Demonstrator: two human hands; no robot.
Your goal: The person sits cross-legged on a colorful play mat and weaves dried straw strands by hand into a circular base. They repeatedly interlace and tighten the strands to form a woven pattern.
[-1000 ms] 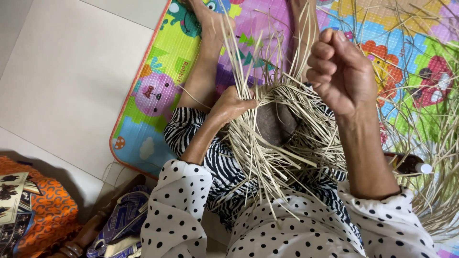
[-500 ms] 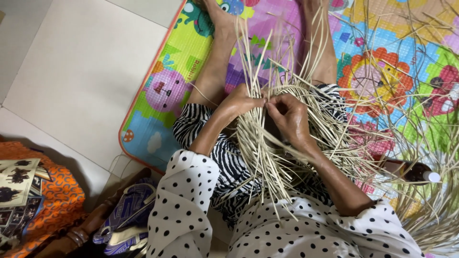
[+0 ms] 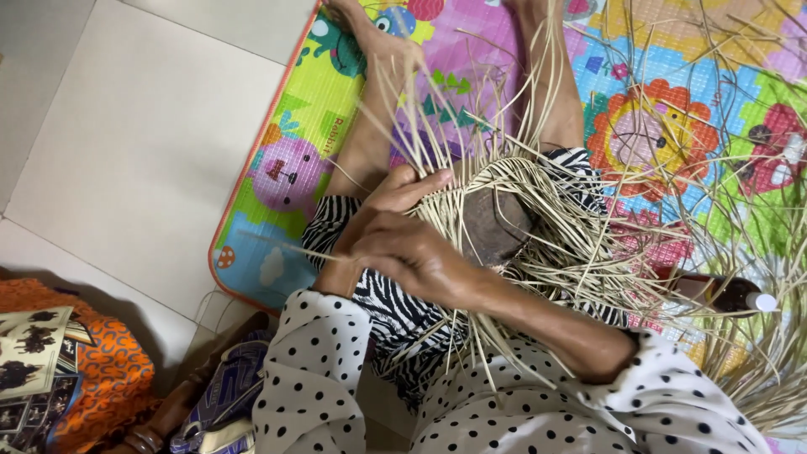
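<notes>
Fingers of your right hand (image 3: 412, 252) are curling together over a few pale straw strands (image 3: 454, 353), pinching them against the left hand (image 3: 403, 189) that is lying just beneath. Your left fingers are stretching out nearly straight and close together, pressing on the edge of the half-woven straw piece (image 3: 538, 210); whether they are gripping a strand underneath, you cannot tell from this angle. The woven piece is resting on your lap, over the zebra-striped fabric (image 3: 395, 311) covering your knees. Its centre is bulging into a rounded, tightly plaited dome with a dark form (image 3: 496, 223) showing through a gap, while loose unwoven strands are fanning out in every direction, some standing up toward the camera, others trailing right. Your polka-dot sleeves (image 3: 319, 378) are framing the work. Beneath your legs a bright cartoon play mat (image 3: 277, 176) is lying on the pale tiled floor (image 3: 126, 143), and orange patterned cloth (image 3: 67, 378) is sitting at the lower left.
</notes>
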